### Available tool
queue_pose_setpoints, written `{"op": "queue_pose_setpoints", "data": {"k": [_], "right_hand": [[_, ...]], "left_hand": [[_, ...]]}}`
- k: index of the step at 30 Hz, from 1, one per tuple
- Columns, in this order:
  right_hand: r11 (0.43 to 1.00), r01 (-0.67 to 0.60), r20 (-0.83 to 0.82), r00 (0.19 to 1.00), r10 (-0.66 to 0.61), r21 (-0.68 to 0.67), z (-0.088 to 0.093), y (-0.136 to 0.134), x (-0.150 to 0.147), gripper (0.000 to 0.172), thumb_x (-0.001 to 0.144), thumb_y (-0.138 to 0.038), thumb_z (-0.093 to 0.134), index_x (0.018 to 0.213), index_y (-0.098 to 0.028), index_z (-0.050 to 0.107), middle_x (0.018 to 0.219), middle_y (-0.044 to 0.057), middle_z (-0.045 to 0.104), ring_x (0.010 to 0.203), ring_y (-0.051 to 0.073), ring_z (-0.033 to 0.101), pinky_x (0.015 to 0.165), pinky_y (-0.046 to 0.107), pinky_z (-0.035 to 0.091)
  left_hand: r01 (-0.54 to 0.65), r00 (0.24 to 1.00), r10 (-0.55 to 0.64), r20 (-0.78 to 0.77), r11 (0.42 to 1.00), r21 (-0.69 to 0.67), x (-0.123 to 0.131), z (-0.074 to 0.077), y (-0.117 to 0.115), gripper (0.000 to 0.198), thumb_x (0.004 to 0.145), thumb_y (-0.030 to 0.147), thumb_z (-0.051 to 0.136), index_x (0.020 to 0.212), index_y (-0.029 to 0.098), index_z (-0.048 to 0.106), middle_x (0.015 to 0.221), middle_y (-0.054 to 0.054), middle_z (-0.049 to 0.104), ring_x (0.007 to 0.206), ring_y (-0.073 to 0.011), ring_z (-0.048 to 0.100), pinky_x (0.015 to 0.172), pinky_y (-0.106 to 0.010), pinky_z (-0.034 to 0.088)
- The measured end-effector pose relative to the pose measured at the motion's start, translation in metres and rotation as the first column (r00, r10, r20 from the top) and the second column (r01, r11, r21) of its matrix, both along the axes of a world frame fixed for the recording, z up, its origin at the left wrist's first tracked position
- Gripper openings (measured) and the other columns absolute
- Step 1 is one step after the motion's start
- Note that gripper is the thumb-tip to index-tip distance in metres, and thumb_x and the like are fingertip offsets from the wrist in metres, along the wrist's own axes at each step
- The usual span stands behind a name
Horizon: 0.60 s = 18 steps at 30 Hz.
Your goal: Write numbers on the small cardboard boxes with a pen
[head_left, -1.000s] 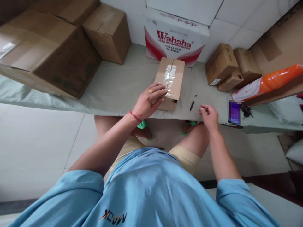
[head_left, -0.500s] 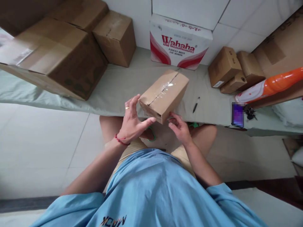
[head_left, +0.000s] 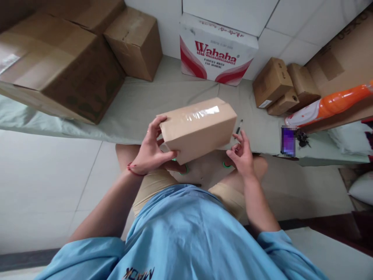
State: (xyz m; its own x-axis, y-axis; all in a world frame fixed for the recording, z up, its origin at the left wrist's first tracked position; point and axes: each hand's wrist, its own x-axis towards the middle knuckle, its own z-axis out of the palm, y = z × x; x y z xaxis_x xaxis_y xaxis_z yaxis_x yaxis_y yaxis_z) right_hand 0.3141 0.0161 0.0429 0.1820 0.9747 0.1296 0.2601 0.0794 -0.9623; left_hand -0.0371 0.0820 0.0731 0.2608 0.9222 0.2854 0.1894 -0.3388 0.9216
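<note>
A brown cardboard box point(head_left: 201, 130) with shiny clear tape along its top is tilted over the front edge of the cloth-covered surface. My left hand point(head_left: 153, 149) grips its left end, thumb on the near side and fingers behind the corner. Just off the box's right end is my right hand point(head_left: 241, 153), its fingers bent and apart with nothing between them. A black pen point(head_left: 239, 126) lies on the cloth right behind those fingers.
Large cardboard boxes point(head_left: 72, 70) stand at the left. At the back sits a white and red Wahaba carton point(head_left: 217, 54). To the right are small brown boxes point(head_left: 272, 83), an orange bottle point(head_left: 329, 103), a phone point(head_left: 288, 140) and keys point(head_left: 303, 138).
The box has turned, its long side now facing me, and my left hand has closed on its left end. My right hand has shifted right, away from the near corner.
</note>
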Motion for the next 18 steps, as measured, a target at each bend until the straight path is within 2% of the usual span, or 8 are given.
{"op": "queue_pose_setpoints", "data": {"k": [2, 4, 6, 9, 11, 14, 16, 18], "right_hand": [[0.99, -0.141, 0.023, 0.99, 0.142, -0.016, 0.012, -0.005, 0.019, 0.13, 0.075, -0.073, 0.091, 0.178, -0.038, 0.019, 0.173, 0.017, 0.044, 0.099, 0.016, 0.071, 0.091, 0.036, 0.066], [0.954, -0.296, 0.062, 0.952, 0.299, -0.054, 0.023, -0.013, 0.028, 0.142, 0.069, -0.075, 0.094, 0.179, -0.033, 0.015, 0.172, 0.018, 0.046, 0.128, 0.027, 0.07, 0.108, 0.045, 0.062], [0.906, -0.41, 0.089, 0.903, 0.419, -0.103, 0.031, -0.022, 0.029, 0.146, 0.065, -0.076, 0.095, 0.18, -0.03, 0.016, 0.172, 0.019, 0.047, 0.151, 0.033, 0.057, 0.122, 0.054, 0.052], [0.862, -0.488, 0.049, 0.866, 0.498, -0.139, 0.034, -0.036, 0.021, 0.145, 0.067, -0.077, 0.094, 0.179, -0.032, 0.015, 0.175, 0.018, 0.043, 0.159, 0.035, 0.05, 0.128, 0.058, 0.045], [0.885, -0.45, 0.026, 0.89, 0.456, -0.122, 0.033, -0.045, 0.016, 0.135, 0.073, -0.072, 0.093, 0.179, -0.034, 0.017, 0.173, 0.017, 0.046, 0.157, 0.033, 0.053, 0.127, 0.058, 0.046], [0.954, -0.291, 0.044, 0.954, 0.295, -0.077, 0.039, -0.051, 0.018, 0.12, 0.079, -0.068, 0.089, 0.176, -0.033, 0.027, 0.166, 0.015, 0.054, 0.147, 0.034, 0.061, 0.122, 0.06, 0.051], [0.988, -0.15, 0.05, 0.987, 0.151, -0.023, 0.053, -0.046, 0.03, 0.118, 0.074, -0.068, 0.09, 0.172, -0.032, 0.035, 0.162, 0.016, 0.057, 0.142, 0.037, 0.064, 0.119, 0.063, 0.053], [0.994, 0.079, -0.001, 0.997, -0.079, 0.078, 0.077, -0.03, 0.05, 0.114, 0.063, -0.06, 0.096, 0.164, -0.031, 0.052, 0.161, 0.014, 0.06, 0.142, 0.041, 0.065, 0.115, 0.063, 0.056]], "left_hand": [[0.167, 0.986, -0.166, 0.015, 0.983, -0.071, -0.013, 0.003, -0.005, 0.106, 0.071, 0.054, 0.097, 0.163, 0.042, 0.044, 0.161, -0.012, 0.05, 0.138, -0.0372, 0.063, 0.104, -0.048, 0.067], [0.283, 0.959, -0.284, 0.014, 0.948, -0.145, -0.022, 0.001, -0.012, 0.102, 0.072, 0.049, 0.098, 0.161, 0.045, 0.049, 0.158, -0.011, 0.055, 0.135, -0.0379, 0.066, 0.102, -0.049, 0.068], [0.342, 0.938, -0.345, 0.019, 0.918, -0.2, -0.027, -0.004, -0.018, 0.099, 0.071, 0.046, 0.098, 0.159, 0.048, 0.052, 0.157, -0.01, 0.058, 0.13, -0.0381, 0.07, 0.097, -0.05, 0.069], [0.371, 0.927, -0.374, 0.036, 0.895, -0.247, -0.029, -0.011, -0.021, 0.1, 0.071, 0.047, 0.099, 0.159, 0.051, 0.052, 0.155, -0.01, 0.061, 0.122, -0.0366, 0.074, 0.089, -0.049, 0.071], [0.384, 0.923, -0.381, 0.064, 0.888, -0.255, -0.025, -0.014, -0.02, 0.1, 0.075, 0.052, 0.097, 0.162, 0.05, 0.049, 0.153, -0.011, 0.064, 0.125, -0.0372, 0.073, 0.093, -0.049, 0.07], [0.375, 0.924, -0.34, 0.174, 0.893, -0.25, -0.01, -0.015, -0.015, 0.107, 0.079, 0.06, 0.094, 0.169, 0.047, 0.038, 0.153, -0.014, 0.063, 0.137, -0.0383, 0.067, 0.104, -0.05, 0.066], [0.341, 0.923, -0.264, 0.281, 0.899, -0.276, 0.003, -0.016, -0.011, 0.107, 0.083, 0.061, 0.091, 0.17, 0.048, 0.032, 0.156, -0.014, 0.059, 0.142, -0.0374, 0.064, 0.105, -0.05, 0.066], [0.305, 0.914, -0.177, 0.365, 0.893, -0.331, 0.015, -0.017, -0.01, 0.096, 0.088, 0.056, 0.088, 0.168, 0.048, 0.035, 0.154, -0.012, 0.057, 0.144, -0.036, 0.061, 0.106, -0.049, 0.066]]}}
